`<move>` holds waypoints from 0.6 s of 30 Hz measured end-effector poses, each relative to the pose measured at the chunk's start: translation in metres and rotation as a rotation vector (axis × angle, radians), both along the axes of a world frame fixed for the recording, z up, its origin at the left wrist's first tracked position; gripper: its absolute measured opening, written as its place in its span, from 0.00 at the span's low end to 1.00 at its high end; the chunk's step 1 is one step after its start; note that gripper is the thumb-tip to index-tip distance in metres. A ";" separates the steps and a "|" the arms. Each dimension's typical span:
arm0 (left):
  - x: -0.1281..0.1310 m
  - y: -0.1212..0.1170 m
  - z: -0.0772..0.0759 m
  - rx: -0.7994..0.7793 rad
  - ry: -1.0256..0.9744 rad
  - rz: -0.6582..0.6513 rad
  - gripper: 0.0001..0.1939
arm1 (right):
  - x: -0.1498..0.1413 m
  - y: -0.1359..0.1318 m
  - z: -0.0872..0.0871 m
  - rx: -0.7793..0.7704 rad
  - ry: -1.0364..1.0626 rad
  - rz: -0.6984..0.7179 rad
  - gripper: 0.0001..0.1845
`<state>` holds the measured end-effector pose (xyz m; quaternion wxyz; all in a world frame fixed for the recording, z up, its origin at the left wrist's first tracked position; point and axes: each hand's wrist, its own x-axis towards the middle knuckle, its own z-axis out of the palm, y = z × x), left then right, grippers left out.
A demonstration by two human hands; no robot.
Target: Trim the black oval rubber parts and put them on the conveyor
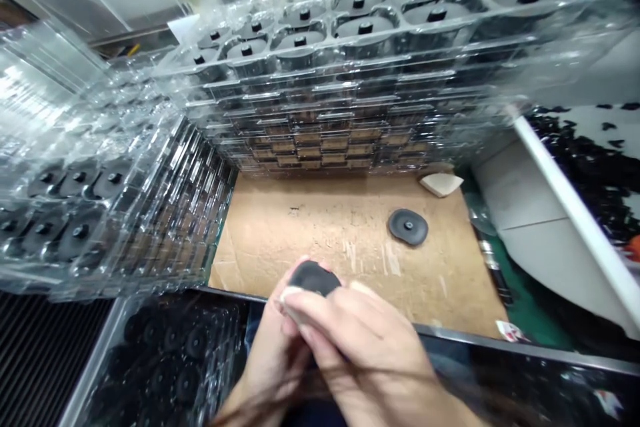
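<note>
- Bench (543, 328) with green matting, carrying a scuffed, corrugated brown cardboard sheet (310, 233); a pale cream folded scrap of paper or foam (442, 183) lies at the sheet's far edge.
- Head view, background: a tall stack of clear, glossy moulded plastic trays (330, 140) rises behind the cardboard. Its round pockets hold dark discs, each with a small central knob.
- Head view, left: a second stack of clear plastic trays (100, 147) stands beside the cardboard, loaded with similar dark discs.
- Head view, foreground: a clear tray of dark discs (170, 347) sits low at left, beyond the hands.
- Head view, centre: a flat, matte black round disc with a central hub (408, 227) lies alone on the cardboard.
- Hands: the left hand (267, 353) and right hand (360, 340) are both closed around a matte black rounded disc (314, 278), fingers curled, right over left, above the near edge of the cardboard. The disc is largely hidden and slightly blurred.
- Step, as judged: two-handed handling of one disc. The next move calls for a steady grip on its smooth surface.
</note>
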<state>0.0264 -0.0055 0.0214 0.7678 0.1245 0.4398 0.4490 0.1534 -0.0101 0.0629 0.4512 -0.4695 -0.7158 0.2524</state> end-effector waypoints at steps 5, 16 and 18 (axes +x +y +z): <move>-0.001 -0.003 -0.003 -0.028 -0.015 -0.009 0.22 | -0.004 0.008 -0.007 -0.074 -0.062 0.012 0.12; -0.007 -0.009 -0.005 0.015 -0.069 -0.010 0.32 | 0.019 -0.008 -0.012 -0.069 -0.225 -0.082 0.13; -0.005 -0.011 -0.004 -0.038 -0.110 -0.043 0.32 | 0.022 0.004 -0.006 0.063 -0.216 -0.002 0.14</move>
